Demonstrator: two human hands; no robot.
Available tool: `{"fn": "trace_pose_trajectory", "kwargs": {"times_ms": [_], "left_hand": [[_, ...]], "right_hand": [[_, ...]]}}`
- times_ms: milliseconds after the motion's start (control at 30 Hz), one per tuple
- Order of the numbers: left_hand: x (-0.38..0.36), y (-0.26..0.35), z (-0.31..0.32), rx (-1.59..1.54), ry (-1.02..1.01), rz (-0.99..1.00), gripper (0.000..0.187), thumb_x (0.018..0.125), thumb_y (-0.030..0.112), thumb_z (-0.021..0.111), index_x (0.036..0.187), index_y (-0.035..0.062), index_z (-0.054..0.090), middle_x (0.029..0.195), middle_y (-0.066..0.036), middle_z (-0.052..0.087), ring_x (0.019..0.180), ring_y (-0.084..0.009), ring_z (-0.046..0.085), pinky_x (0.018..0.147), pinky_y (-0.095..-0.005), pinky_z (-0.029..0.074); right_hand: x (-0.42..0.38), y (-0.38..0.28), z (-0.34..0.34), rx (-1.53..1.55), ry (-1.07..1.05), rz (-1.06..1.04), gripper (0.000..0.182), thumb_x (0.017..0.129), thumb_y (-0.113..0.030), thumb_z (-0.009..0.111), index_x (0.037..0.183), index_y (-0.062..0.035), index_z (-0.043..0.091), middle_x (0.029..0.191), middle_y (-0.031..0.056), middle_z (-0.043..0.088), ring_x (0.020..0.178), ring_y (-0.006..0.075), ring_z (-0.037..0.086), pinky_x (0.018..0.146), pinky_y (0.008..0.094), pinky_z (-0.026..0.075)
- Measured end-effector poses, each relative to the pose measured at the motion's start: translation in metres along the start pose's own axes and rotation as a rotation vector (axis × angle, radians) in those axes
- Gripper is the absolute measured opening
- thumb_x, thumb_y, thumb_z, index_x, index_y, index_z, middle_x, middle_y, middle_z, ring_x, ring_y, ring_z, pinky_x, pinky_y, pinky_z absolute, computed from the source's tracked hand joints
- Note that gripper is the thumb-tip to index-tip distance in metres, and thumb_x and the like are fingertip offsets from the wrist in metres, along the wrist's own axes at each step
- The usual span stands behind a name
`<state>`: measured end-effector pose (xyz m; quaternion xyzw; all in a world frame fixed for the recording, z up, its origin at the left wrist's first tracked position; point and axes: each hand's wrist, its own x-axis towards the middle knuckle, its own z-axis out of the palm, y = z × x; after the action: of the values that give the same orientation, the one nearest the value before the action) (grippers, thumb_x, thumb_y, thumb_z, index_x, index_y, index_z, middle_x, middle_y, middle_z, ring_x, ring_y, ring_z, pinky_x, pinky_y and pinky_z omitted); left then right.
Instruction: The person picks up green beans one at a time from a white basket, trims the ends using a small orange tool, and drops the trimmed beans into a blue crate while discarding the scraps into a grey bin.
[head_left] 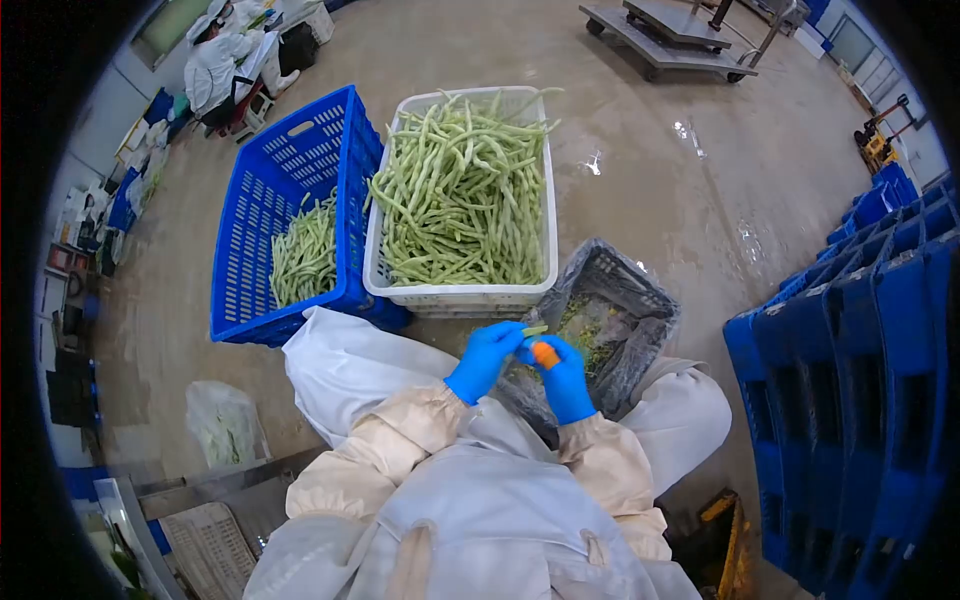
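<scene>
Both of my hands wear blue gloves and meet just in front of the white crate. My left hand [482, 360] is closed on a green bean [535, 330], whose short end shows between the hands. My right hand [566, 388] is closed around a small orange object [545, 354], perhaps a tool handle; its kind is not clear. Below and beyond the hands, a bin lined with dark plastic [655, 300] holds green scraps [592, 335]. The white crate [460, 290] is heaped with long green beans [465, 190].
Left of the white crate, a tilted blue crate [245, 235] holds more beans [305, 250]. Stacked blue pallets [840, 390] stand at right. A clear bag [225, 425] lies on the wet floor at left. A cart [665, 40] and a seated person [215, 70] are farther back.
</scene>
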<state>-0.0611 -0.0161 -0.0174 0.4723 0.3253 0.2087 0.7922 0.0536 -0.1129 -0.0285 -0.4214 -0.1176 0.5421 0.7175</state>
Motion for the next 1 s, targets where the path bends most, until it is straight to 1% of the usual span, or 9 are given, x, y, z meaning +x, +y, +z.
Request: {"fn": "trace_pose_trajectory", "kwargs": {"times_ms": [133,200,300,400,533,600,667,767,1000], "left_hand": [[0.010,-0.011,-0.016,0.194,0.122,0.064,0.022,0.089,0.015,0.052,0.106,0.0017,0.057,0.089,-0.003,0.059,0.077,-0.0122,0.054,0.072,-0.0269,0.045],[0.030,-0.003,-0.044,-0.597,0.158,0.138,0.023,0.089,0.019,0.053,0.107,0.0046,0.056,0.092,-0.003,0.058,0.079,-0.0165,0.054,0.072,-0.0322,0.046],[0.020,0.084,-0.097,-0.666,0.141,0.344,0.026,0.089,0.022,0.055,0.108,0.0048,0.053,0.092,-0.005,0.056,0.080,-0.0187,0.053,0.071,-0.0338,0.046],[-0.013,0.168,-0.176,-0.485,0.326,0.568,0.029,0.089,0.022,0.055,0.109,0.0028,0.051,0.084,-0.005,0.054,0.077,-0.0170,0.053,0.072,-0.0310,0.045],[-0.032,0.233,-0.246,0.465,0.858,0.595,0.028,0.087,0.021,0.056,0.107,0.0014,0.059,0.103,-0.009,0.059,0.087,-0.0200,0.058,0.071,-0.0338,0.047],[-0.008,0.239,-0.260,1.901,1.296,0.812,0.025,0.081,0.019,0.059,0.102,0.0044,0.063,0.098,-0.014,0.061,0.087,-0.0267,0.059,0.073,-0.0388,0.047],[0.041,0.225,-0.245,1.889,0.851,0.805,0.019,0.073,0.015,0.058,0.090,0.0069,0.063,0.088,-0.014,0.060,0.082,-0.0332,0.057,0.068,-0.0431,0.045],[0.113,0.171,-0.226,2.090,0.458,0.716,0.019,0.069,0.013,0.055,0.086,0.0088,0.062,0.096,-0.010,0.058,0.091,-0.0307,0.053,0.077,-0.0444,0.040],[0.171,0.138,-0.228,2.364,0.226,0.374,0.018,0.072,0.012,0.054,0.088,0.0096,0.063,0.113,-0.011,0.053,0.117,-0.0289,0.042,0.098,-0.0495,0.028]], "right_hand": [[-0.002,0.018,-0.008,-0.488,-0.005,-0.049,0.014,0.084,-0.009,0.056,0.093,0.0015,0.061,0.083,0.0049,0.063,0.076,0.0117,0.057,0.071,0.0266,0.046],[0.001,0.028,-0.030,-0.579,0.091,-0.058,0.014,0.083,-0.008,0.056,0.091,0.0016,0.062,0.081,0.0045,0.062,0.074,0.0112,0.056,0.067,0.0258,0.045],[0.006,0.023,-0.072,-0.821,0.371,-0.191,0.013,0.077,-0.008,0.058,0.086,-0.0001,0.063,0.071,0.0058,0.061,0.066,0.0115,0.054,0.061,0.0284,0.044],[-0.001,-0.002,-0.073,-1.186,0.561,-0.303,0.015,0.075,-0.013,0.058,0.085,-0.0014,0.063,0.068,0.0175,0.061,0.061,0.0276,0.060,0.058,0.0381,0.046],[-0.010,-0.042,-0.030,-1.852,0.608,0.015,0.021,0.071,-0.013,0.062,0.091,-0.0068,0.064,0.086,0.0163,0.061,0.083,0.0316,0.059,0.075,0.0431,0.044],[-0.004,-0.038,-0.024,-1.969,0.562,0.086,0.027,0.069,-0.013,0.064,0.095,-0.0085,0.063,0.097,0.0171,0.060,0.093,0.0321,0.057,0.082,0.0442,0.042],[0.001,-0.024,-0.031,-2.040,0.587,-0.303,0.039,0.065,-0.012,0.065,0.104,-0.0109,0.061,0.115,0.0197,0.050,0.108,0.0343,0.048,0.090,0.0453,0.036],[0.013,-0.005,-0.041,-1.917,0.506,-0.311,0.043,0.066,-0.011,0.065,0.109,-0.0093,0.059,0.118,0.0213,0.047,0.109,0.0357,0.046,0.091,0.0456,0.037],[0.020,-0.001,-0.046,-1.759,0.414,-0.278,0.040,0.069,-0.008,0.064,0.109,-0.0053,0.058,0.116,0.0233,0.050,0.103,0.0379,0.050,0.086,0.0440,0.042]]}}
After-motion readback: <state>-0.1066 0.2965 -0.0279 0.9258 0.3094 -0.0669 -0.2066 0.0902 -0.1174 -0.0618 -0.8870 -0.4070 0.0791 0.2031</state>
